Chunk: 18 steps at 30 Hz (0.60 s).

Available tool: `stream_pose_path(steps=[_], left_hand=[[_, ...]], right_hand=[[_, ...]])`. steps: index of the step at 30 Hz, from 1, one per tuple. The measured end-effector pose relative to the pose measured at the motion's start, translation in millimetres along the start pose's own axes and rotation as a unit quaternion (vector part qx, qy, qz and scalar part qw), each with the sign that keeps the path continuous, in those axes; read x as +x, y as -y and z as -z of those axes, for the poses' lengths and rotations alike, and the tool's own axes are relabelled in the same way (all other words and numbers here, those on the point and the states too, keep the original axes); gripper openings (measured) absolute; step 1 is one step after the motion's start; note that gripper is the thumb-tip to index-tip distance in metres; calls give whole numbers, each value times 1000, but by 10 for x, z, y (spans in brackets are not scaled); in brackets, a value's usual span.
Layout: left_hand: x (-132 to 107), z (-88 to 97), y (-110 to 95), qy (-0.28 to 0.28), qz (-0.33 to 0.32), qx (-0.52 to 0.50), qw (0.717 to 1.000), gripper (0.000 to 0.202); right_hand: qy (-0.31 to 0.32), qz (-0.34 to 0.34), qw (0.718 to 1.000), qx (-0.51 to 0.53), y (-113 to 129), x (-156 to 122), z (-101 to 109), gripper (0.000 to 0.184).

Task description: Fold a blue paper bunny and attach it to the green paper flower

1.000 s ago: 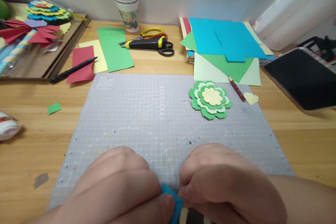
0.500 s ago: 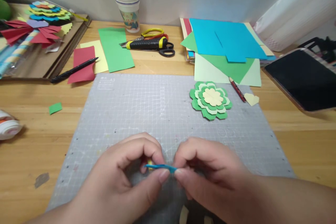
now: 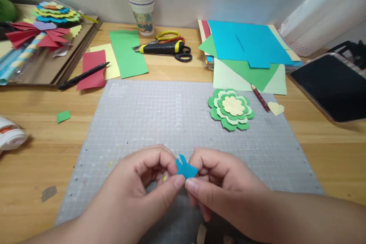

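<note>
A small cut piece of blue paper is pinched between both hands, just above the grey cutting mat. My left hand grips its left side between thumb and curled fingers; a small yellow bit shows by those fingers. At the right side, my right hand pinches the paper with its thumb in front. The paper's upper left edge has a narrow notch. Beyond the hands, a layered green and cream paper flower lies flat on the mat.
Behind the mat lie a pen, green paper, a black and yellow utility knife, scissors, stacked paper cups and blue paper. On the right are a pencil and a dark tablet.
The blue paper was seen nearly edge-on; now it is tilted up so its flat face and notch show. Both hands still hold it. The view has shifted slightly.
</note>
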State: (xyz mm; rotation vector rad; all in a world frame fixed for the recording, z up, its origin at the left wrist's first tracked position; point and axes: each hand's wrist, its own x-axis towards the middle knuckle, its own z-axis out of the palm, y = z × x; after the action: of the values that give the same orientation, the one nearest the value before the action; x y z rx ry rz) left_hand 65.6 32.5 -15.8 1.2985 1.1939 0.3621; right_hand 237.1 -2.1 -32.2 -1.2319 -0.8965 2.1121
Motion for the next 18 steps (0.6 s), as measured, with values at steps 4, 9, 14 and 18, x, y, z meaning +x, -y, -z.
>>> stream_pose_path(steps=[4,9,14,18], left_hand=[[3,5,-2,-14,2,-22,1000,15],[21,7,60,-18,-28,-37,999,15],[0,14,145,-108,-175,4,979,9],[-31,45,158,-144,-315,181,921,14]], right_hand=[[-13,-11,1000,-15,12,1,-9,16],[-17,1,1000,-22,-22,20,-4,17],[-20,29,998,-51,-11,43,5,18],[-15,44,997,-61,14,44,2,15]])
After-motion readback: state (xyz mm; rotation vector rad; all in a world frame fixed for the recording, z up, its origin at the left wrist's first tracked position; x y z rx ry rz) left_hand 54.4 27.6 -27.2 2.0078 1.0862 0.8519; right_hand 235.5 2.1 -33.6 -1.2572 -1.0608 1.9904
